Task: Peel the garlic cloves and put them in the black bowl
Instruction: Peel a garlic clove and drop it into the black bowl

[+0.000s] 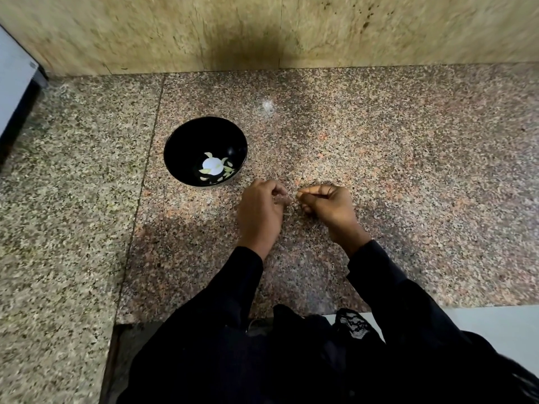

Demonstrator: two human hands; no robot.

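Currently, head view: both hands are hovering over the speckled granite counter (379, 147), fingers curled; the right hand (328, 204) is pinching a small pale garlic clove (299, 194) at its fingertips, while what the left hand (261, 209) is gripping cannot be told. Black bowl (186, 147) is sitting just beyond the left hand, apart from it, holding pale peeled pieces (214, 166).

We see long black sleeves (388, 281) to both wrists; bare hands, no rings; black lace-trimmed scarf (351, 325) w/ fringe at our front.
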